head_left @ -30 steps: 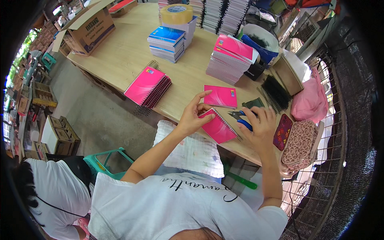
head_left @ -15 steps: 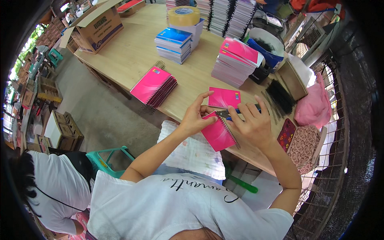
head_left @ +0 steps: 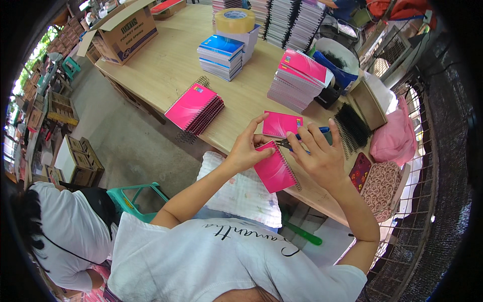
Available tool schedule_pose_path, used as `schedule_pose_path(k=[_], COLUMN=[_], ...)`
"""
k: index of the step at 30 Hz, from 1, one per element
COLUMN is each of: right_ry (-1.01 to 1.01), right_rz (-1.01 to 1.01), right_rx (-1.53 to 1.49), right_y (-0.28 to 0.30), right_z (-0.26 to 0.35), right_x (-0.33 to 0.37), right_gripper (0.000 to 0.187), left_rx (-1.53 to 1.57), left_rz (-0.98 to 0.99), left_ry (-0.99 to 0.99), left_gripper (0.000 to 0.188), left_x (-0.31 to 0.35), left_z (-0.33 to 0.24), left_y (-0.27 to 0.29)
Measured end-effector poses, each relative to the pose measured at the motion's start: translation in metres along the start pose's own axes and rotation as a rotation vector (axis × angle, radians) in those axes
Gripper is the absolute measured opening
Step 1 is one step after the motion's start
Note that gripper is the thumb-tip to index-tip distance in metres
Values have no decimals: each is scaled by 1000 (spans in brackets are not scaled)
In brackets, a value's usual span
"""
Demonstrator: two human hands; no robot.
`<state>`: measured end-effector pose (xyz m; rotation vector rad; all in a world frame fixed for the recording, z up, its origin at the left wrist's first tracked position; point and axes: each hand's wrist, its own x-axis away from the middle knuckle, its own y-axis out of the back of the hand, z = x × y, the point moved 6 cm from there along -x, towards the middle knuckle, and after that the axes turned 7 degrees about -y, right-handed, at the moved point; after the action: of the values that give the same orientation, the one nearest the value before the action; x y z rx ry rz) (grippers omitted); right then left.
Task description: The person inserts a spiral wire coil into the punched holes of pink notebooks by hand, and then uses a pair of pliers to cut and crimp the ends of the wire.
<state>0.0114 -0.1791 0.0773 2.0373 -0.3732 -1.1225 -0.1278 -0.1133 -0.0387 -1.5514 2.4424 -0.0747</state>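
A pink spiral notebook (head_left: 274,168) is gripped at its upper end by my left hand (head_left: 247,146), thumb on the cover. Its wire coil (head_left: 289,170) runs down the right edge, with a loose tail past the lower corner. Blue-handled pliers (head_left: 317,133) sit in my right hand (head_left: 318,158), their dark jaws at the top end of the coil. The right index finger is raised. Just behind both hands a pink notebook without a visible coil (head_left: 283,122) lies flat on the table.
Left on the wooden table (head_left: 166,60) is a stack of coiled pink notebooks (head_left: 193,108). Farther back stand blue notebooks (head_left: 221,53), pink notebooks (head_left: 297,80), and a tape roll (head_left: 235,21). Black coils (head_left: 354,125) and a patterned case (head_left: 380,189) lie right. Another person (head_left: 70,236) sits left.
The pliers' jaws look closer together at the coil's top end, and the right fingers have shifted slightly. The left hand keeps its hold on the notebook.
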Motion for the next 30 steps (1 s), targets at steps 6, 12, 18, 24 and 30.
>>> schedule_pose_path(k=[6,12,18,24,30], right_ry=[-70,-524,-57,106,-375], right_rz=[172,206,72,38,507], right_rx=[-168,-474,-90,-16,-442], right_y=[-14,-7,6,2,-33], right_z=[-1,-20,-7,5,-9], right_x=[8,13,-13,-17,1], right_gripper=[37,36,43,36,34], left_rx=[-89,-141,-100,-107,-134], left_rz=[-49,-85,-75,-43,-110], left_ry=[-92,-63,-30,-27,-180], left_gripper=[85,84,86,86,81], left_x=[2,7,8,9,12], left_z=[3,-2,-6,-7,-21], left_y=[5,1,9,9,10])
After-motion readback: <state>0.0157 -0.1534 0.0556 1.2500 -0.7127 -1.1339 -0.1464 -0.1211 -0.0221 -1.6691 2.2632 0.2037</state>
